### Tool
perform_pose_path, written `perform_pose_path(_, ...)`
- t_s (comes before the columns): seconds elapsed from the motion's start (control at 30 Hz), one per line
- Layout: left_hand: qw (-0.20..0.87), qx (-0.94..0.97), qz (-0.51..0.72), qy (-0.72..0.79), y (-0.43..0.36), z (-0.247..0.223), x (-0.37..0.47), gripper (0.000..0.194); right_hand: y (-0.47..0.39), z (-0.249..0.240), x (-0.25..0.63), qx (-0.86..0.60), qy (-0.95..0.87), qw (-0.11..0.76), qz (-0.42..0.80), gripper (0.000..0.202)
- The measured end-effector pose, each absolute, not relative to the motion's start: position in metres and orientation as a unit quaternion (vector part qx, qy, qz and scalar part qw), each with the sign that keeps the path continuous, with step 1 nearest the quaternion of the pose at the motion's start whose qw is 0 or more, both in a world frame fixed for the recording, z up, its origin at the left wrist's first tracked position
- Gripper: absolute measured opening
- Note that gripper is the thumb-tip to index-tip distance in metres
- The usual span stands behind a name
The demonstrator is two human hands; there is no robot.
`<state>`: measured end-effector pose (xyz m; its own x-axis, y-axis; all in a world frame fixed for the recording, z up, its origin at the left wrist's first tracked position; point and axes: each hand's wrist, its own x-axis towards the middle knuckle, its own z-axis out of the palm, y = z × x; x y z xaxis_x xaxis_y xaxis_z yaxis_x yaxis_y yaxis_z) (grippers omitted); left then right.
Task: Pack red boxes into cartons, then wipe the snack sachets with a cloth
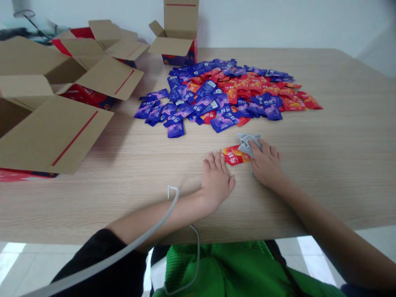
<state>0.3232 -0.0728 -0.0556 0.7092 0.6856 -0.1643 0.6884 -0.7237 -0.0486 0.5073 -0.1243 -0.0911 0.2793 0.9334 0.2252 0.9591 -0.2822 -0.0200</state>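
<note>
A red and orange packet (234, 156) with white lettering lies flat on the wooden table in front of me. My left hand (216, 179) rests palm down, fingers stretched out, with its fingertips at the packet's left edge. Bunched in my right hand (266, 163) is a folded grey cloth (247, 144), which covers the right end of the packet. My right fingers are closed over the cloth. Beyond both hands spreads a heap of purple packets (224, 117) and red packets (247, 84).
Several open cardboard boxes crowd the left side, the nearest box (55, 136) with its flap reaching toward the middle. Another open box (179, 45) stands at the back by the wall. A white cable (148, 231) crosses over my left forearm.
</note>
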Motion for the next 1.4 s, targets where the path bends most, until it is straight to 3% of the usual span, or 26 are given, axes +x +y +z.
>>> perform_pose_path(0.23,0.003,0.926,-0.084,0.367,-0.072,-0.056,0.322,0.076,-0.125,-0.092,0.531,-0.782,-0.614,0.074,-0.076,0.059)
perform_pose_path(0.57,-0.002,0.926,-0.090,0.368,-0.072,-0.055,0.323,0.077,-0.094,-0.052,0.504,-0.702,-0.646,0.301,-0.018,0.071)
perform_pose_path(0.8,-0.005,0.928,-0.100,0.359,-0.072,-0.054,0.324,0.075,-0.090,-0.073,0.462,-0.726,-0.677,0.117,-0.029,0.052)
perform_pose_path(1.1,0.004,0.926,-0.103,0.364,-0.072,-0.053,0.324,0.079,-0.101,-0.078,0.499,-0.787,-0.609,0.064,-0.071,0.051)
perform_pose_path(1.23,0.000,0.925,-0.106,0.364,-0.072,-0.054,0.324,0.078,-0.107,-0.081,0.533,-0.777,-0.617,0.126,-0.010,0.055)
perform_pose_path(1.4,-0.006,0.928,-0.103,0.358,-0.071,-0.054,0.323,0.078,-0.116,-0.064,0.583,-0.766,-0.521,0.315,0.208,0.051)
